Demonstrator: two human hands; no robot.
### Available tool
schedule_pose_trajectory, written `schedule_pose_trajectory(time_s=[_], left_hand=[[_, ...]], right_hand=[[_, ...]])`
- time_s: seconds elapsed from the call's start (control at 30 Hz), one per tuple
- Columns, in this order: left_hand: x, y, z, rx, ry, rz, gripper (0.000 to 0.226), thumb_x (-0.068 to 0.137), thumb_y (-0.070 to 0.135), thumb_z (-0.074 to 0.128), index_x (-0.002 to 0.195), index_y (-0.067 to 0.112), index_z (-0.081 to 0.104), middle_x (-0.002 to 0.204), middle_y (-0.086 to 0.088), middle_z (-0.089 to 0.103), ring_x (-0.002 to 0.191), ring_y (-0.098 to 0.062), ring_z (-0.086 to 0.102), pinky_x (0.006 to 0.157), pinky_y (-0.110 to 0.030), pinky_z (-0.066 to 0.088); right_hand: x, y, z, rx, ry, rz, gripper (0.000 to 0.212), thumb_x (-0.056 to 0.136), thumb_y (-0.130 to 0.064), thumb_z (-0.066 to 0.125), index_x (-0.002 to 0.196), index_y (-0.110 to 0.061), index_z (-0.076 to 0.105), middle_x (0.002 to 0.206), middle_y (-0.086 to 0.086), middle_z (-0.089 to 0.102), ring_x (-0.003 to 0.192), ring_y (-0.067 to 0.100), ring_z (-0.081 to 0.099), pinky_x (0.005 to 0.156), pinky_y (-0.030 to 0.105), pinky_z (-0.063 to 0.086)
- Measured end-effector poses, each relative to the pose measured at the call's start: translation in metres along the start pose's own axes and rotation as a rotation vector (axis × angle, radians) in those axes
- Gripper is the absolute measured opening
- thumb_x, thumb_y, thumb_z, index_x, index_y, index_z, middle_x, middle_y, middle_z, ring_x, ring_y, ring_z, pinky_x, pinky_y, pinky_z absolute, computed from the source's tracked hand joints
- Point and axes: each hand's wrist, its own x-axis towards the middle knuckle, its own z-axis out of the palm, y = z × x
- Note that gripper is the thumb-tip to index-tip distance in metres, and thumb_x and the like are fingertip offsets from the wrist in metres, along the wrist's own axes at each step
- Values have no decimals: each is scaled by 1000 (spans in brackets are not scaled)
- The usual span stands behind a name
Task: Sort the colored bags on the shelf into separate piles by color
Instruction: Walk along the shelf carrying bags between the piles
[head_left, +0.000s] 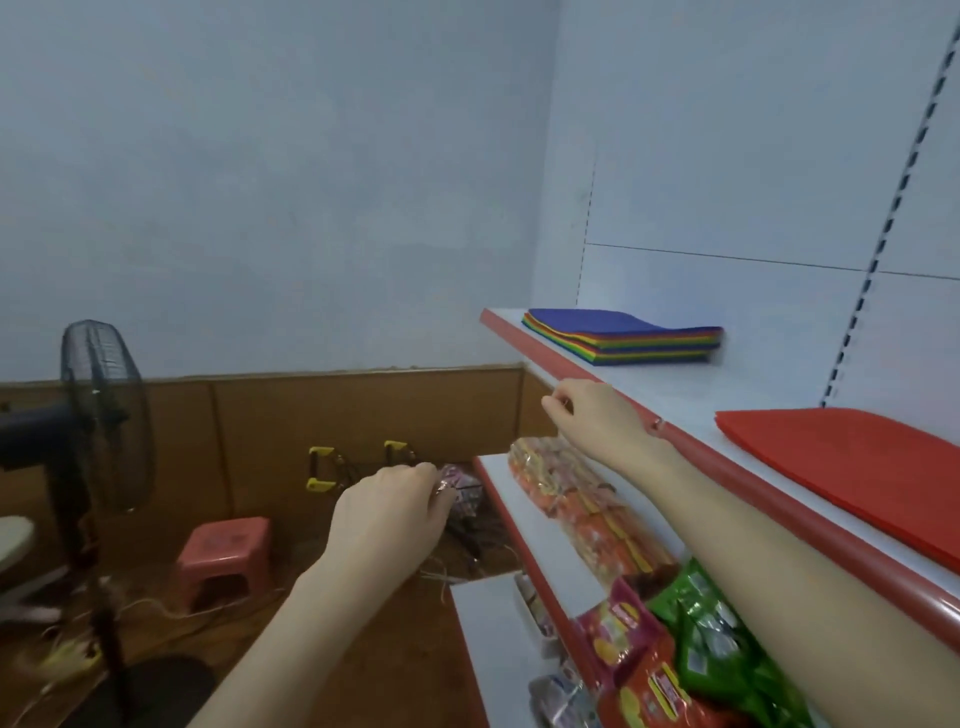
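— Where are the bags?
— Mixed stack (623, 340) right of centre on the top shelf (685, 389); red pile (852, 467) at the right edge.
— The grips?
— Right grip (587, 410) clenched by the shelf lip, nothing visible in it. Left grip (389, 512), lower centre, curled; can't tell if it holds anything.

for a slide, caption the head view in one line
Right hand by the upper shelf that holds a mixed-colour stack and a red pile
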Motion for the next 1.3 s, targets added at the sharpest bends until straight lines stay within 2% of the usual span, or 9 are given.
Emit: schedule_pose_trajectory(time_s=[0.17, 0.33, 0.4, 0.5, 0.63, 0.77, 0.93, 1.07, 1.3], left_hand=[[75, -32, 33, -44, 2, 13, 27, 97, 42, 37, 98, 22, 56, 83, 8, 59, 72, -8, 56, 59, -17, 45], [157, -50, 77, -84, 9, 92, 28, 97, 43, 37, 101, 23, 57, 84, 9, 57, 70, -7, 53, 52, -12, 37], [197, -59, 95, -98, 12, 138, 28, 97, 43, 37, 101, 23, 57, 86, 9, 57, 72, -7, 54, 52, -10, 34], [256, -71, 118, -121, 29, 244, 28, 96, 43, 37, 98, 24, 57, 87, 9, 59, 71, -6, 54, 51, -9, 32], [331, -79, 137, -144, 55, 408, 28, 97, 41, 37, 96, 22, 57, 87, 7, 59, 72, -7, 52, 50, -13, 30], [402, -69, 159, -191, 100, 517, 25, 97, 34, 38, 96, 17, 58, 92, 2, 60, 86, -18, 59, 63, -26, 40], [473, -36, 191, -231, 119, 614, 23, 96, 25, 40, 93, 10, 58, 88, -3, 60, 83, -24, 59, 65, -29, 46], [522, -2, 215, -177, 82, 595, 20, 96, 26, 40, 97, 13, 54, 98, -4, 58, 94, -26, 57, 67, -28, 36], [578, 43, 243, -20, 52, 581, 27, 98, 32, 41, 109, 12, 55, 111, -7, 56, 105, -26, 54, 78, -31, 41]], right_hand=[[79, 6, 33, -2, 15, -6, 25, 97, -29, 42, 79, -16, 55, 74, -2, 55, 75, 17, 57, 67, 36, 51], [139, 23, 53, -100, 83, 35, 25, 98, -27, 41, 76, -17, 48, 69, -4, 49, 66, 14, 48, 47, 22, 24], [166, 31, 54, -156, 132, 93, 25, 98, -26, 40, 78, -15, 49, 72, -1, 49, 68, 17, 47, 46, 24, 24], [210, 48, 56, -179, 182, 220, 25, 97, -26, 41, 79, -12, 50, 82, 4, 56, 79, 25, 51, 57, 29, 35], [252, 75, 56, -206, 262, 401, 29, 96, -25, 41, 83, -4, 57, 86, 10, 60, 85, 30, 53, 67, 33, 38], [268, 106, 46, -312, 362, 558, 28, 97, -24, 39, 79, -7, 52, 84, 12, 58, 84, 31, 53, 65, 32, 36], [268, 155, 14, -438, 425, 833, 24, 96, -18, 41, 83, -3, 55, 95, 20, 61, 85, 33, 53, 65, 30, 32], [274, 189, 2, -562, 318, 1026, 25, 97, -19, 40, 100, -1, 57, 111, 19, 60, 101, 35, 56, 72, 29, 34], [289, 231, 2, -606, 204, 1192, 37, 98, -33, 36, 112, -7, 58, 119, 13, 57, 107, 32, 54, 78, 30, 36]])
